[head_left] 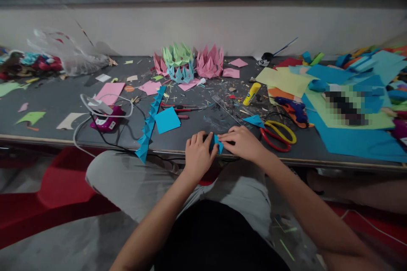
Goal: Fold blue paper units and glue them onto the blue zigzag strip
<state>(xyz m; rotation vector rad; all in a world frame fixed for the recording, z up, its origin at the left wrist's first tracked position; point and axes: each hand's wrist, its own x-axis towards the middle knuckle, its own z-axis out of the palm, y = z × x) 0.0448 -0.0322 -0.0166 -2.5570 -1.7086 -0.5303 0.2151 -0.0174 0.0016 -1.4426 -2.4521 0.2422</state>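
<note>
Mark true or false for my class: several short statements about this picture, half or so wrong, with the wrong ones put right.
1. The left hand and right hand both touch a small blue paper piece. True.
2. The scissors lie to the left of both hands. False: they lie to the right.
3. The blue pointed strip reaches over the table's front edge. True.
4. Every spiky paper form at the back is pink. False: there is also a green one and a light blue one.
5. The blue paper square lies to the right of the strip. True.
</note>
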